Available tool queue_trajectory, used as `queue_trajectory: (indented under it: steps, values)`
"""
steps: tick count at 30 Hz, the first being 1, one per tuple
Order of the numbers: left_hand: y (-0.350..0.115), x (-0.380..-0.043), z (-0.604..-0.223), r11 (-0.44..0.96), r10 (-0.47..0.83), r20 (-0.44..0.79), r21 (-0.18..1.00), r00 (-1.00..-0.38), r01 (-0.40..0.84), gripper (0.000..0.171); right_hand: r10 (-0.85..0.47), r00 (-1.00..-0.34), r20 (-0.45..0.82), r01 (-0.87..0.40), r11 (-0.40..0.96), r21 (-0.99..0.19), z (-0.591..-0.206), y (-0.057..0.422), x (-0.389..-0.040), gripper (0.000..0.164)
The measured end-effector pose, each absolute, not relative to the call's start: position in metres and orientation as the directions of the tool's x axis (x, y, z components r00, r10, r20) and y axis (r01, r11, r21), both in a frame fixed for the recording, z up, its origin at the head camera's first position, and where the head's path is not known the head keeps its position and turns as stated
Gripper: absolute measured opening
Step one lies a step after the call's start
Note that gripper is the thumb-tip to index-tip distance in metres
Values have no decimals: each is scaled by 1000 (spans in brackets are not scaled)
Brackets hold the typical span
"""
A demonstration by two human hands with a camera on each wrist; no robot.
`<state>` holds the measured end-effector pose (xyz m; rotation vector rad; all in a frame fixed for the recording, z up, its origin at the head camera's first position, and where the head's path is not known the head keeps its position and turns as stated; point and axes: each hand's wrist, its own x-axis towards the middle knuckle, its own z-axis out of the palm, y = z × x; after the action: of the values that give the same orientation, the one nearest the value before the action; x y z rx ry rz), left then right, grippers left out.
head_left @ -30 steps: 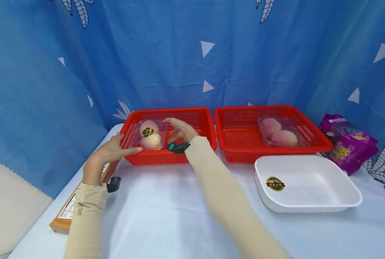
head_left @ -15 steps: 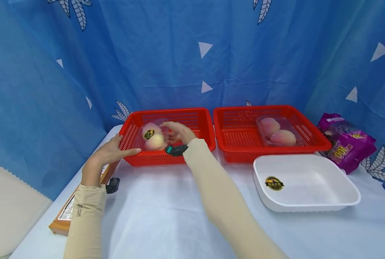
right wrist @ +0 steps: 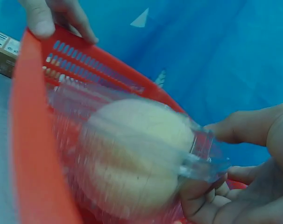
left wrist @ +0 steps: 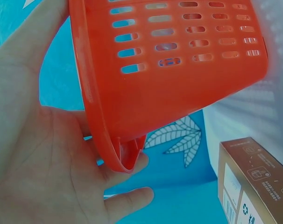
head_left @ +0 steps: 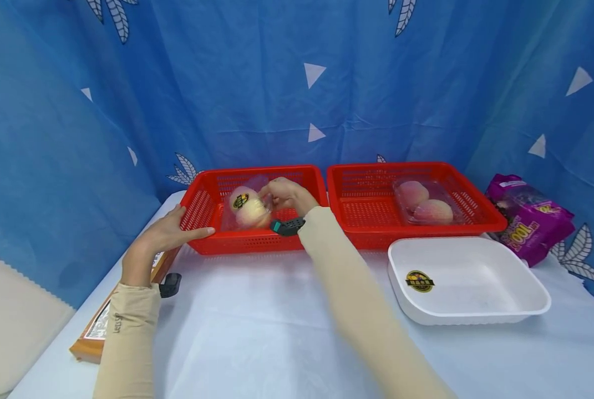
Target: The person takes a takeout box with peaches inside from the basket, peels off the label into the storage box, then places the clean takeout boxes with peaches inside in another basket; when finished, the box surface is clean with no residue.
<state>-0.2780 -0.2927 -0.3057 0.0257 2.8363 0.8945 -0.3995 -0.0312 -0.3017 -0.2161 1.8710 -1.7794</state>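
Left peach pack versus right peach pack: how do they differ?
The left peach pack is tilted; the right peach pack lies flat. The right grip pinches the left pack; the right pack is untouched. Left pack has a dark sticker; right pack shows none. Both hold two peaches.

Clear plastic box (head_left: 229, 217) — two pale-pink peaches (head_left: 253, 213), black label (head_left: 240, 200) | tilted | inside left red basket (head_left: 257, 243)

Above the right grip (head_left: 288, 194) — free room; on its left, the peach clamshell (head_left: 249, 209) blocks passage; on its near side, the red basket's front wall (head_left: 247, 243) stands in the way.
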Motion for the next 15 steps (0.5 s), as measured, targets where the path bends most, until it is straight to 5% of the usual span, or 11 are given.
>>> queue_trajectory:
  steps: [2, 7, 15]
  values:
    - [-293, -278, -306, 818, 65, -157, 574, -985, -37, 113, -473, -846, -244, 232, 84, -969, -295, -23, -401, 13]
    - [-293, -279, -306, 816, 68, -152, 578, -986, -33, 113, -493, -852, -176, 197, 9, -980, -268, 4, -403, 68]
    - [-292, -280, -308, 810, 61, -146, 585, -987, -36, 115, -536, -842, -62, 25, 76, -997, -220, 53, -390, 65]
